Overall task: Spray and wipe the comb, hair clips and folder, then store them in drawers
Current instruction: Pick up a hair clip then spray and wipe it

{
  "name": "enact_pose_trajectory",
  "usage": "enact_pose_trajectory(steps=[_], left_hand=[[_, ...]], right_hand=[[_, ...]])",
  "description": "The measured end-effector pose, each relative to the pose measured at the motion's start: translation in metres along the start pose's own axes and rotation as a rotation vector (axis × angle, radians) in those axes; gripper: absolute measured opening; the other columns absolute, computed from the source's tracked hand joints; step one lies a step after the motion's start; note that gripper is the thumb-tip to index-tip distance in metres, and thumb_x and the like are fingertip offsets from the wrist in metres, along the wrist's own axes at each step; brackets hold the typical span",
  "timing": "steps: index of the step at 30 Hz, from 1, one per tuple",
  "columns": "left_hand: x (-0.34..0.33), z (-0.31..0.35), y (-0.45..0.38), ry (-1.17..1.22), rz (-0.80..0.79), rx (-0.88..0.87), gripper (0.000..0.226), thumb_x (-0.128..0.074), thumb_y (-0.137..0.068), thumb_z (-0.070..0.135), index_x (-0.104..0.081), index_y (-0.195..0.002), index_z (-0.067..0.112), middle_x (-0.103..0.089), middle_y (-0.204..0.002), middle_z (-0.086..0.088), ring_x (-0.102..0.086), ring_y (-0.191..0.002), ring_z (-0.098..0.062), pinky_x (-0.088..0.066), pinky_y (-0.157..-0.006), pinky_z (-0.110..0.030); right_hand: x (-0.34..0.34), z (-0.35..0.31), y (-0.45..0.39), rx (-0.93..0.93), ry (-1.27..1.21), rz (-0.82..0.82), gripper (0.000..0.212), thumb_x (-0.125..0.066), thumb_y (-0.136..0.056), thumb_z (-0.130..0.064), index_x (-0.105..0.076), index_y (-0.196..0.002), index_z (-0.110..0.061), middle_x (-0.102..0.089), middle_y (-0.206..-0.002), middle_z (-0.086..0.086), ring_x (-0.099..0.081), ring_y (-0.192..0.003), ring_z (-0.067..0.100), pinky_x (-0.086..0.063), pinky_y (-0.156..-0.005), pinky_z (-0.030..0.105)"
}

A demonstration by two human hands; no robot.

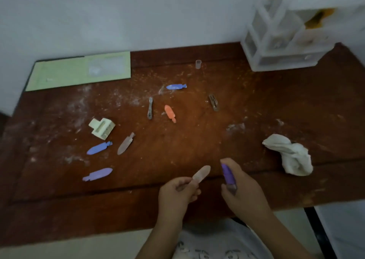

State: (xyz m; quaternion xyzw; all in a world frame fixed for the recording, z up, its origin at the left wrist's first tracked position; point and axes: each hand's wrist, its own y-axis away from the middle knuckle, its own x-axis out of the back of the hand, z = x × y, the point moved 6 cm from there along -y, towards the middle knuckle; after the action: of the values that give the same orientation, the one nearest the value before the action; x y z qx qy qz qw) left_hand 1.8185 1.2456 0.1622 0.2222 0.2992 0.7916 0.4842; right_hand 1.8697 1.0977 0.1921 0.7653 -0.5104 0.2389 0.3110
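My left hand [178, 192] pinches a pale pink hair clip [201, 174] by its tail, tip pointing up and right. My right hand [240, 187] grips a small purple spray bottle [228, 175] right beside that clip. Several more clips lie on the dusty wooden table [177, 150]: three purple-blue ones [176, 86] [99, 148] [97, 174], an orange one [170, 113], a pinkish-brown one [126, 143], and two metal ones [150, 111] [214, 102]. A cream comb-like piece [102, 128] lies at the left. The green folder [79, 71] lies at the back left.
A crumpled white cloth [290, 157] sits at the right near the table's front. White plastic drawers [286, 39] stand at the back right corner. A small clear cap [198, 64] stands near the back wall. White dust streaks the tabletop.
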Motion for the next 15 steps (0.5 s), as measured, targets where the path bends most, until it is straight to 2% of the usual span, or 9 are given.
enact_pose_trajectory(steps=[2,4,7,10,12,15], left_hand=[[0.002,-0.007,0.003,0.019,-0.013,0.008,0.003,-0.062,-0.083,0.010,-0.063,-0.084,0.012,-0.068,-0.079,-0.006,-0.066,-0.070,-0.011,-0.053,-0.059,-0.015],[0.001,-0.009,0.004,0.037,-0.042,-0.010,0.003,-0.062,-0.083,0.009,-0.063,-0.085,0.009,-0.068,-0.078,-0.006,-0.066,-0.064,-0.007,-0.053,-0.057,-0.012],[-0.002,-0.010,0.004,0.055,-0.070,-0.033,0.003,-0.062,-0.083,0.008,-0.063,-0.081,0.010,-0.066,-0.074,-0.005,-0.065,-0.055,-0.001,-0.051,-0.054,-0.011],[-0.005,-0.011,0.004,0.069,-0.090,-0.033,0.003,-0.062,-0.082,0.009,-0.063,-0.085,0.008,-0.066,-0.074,-0.004,-0.065,-0.055,-0.001,-0.051,-0.054,-0.010],[-0.006,-0.013,0.004,0.077,-0.099,-0.039,0.002,-0.062,-0.082,0.009,-0.063,-0.081,0.011,-0.066,-0.073,-0.003,-0.065,-0.055,0.000,-0.051,-0.054,-0.010],[-0.006,-0.014,0.005,0.080,-0.107,-0.044,0.005,-0.063,-0.082,0.009,-0.062,-0.079,0.013,-0.066,-0.070,-0.002,-0.064,-0.056,-0.002,-0.052,-0.056,-0.011]], right_hand=[[-0.004,0.002,0.001,-0.010,0.023,0.015,0.056,-0.054,-0.087,-0.013,-0.030,-0.136,-0.025,-0.045,-0.095,-0.011,-0.042,-0.070,-0.002,-0.035,-0.058,0.004],[-0.006,0.003,0.001,0.008,0.052,0.041,0.053,-0.054,-0.087,-0.013,-0.032,-0.135,-0.023,-0.052,-0.095,-0.005,-0.042,-0.068,0.000,-0.034,-0.056,0.006],[-0.013,0.003,0.004,0.038,0.116,0.043,0.050,-0.053,-0.087,-0.011,-0.034,-0.133,-0.019,-0.058,-0.110,0.005,-0.052,-0.077,0.013,-0.030,-0.053,0.015],[-0.018,0.003,0.007,0.024,0.155,0.035,0.047,-0.051,-0.088,-0.010,-0.035,-0.132,-0.016,-0.057,-0.114,0.008,-0.057,-0.091,0.025,-0.029,-0.064,0.023],[-0.017,0.003,0.006,0.019,0.141,0.041,0.046,-0.052,-0.087,-0.008,-0.037,-0.130,-0.013,-0.058,-0.111,0.010,-0.057,-0.086,0.025,-0.028,-0.061,0.023],[-0.014,0.006,0.006,0.020,0.094,0.053,0.052,-0.055,-0.084,-0.005,-0.037,-0.132,-0.014,-0.060,-0.111,0.010,-0.048,-0.074,0.014,-0.023,-0.053,0.020]])
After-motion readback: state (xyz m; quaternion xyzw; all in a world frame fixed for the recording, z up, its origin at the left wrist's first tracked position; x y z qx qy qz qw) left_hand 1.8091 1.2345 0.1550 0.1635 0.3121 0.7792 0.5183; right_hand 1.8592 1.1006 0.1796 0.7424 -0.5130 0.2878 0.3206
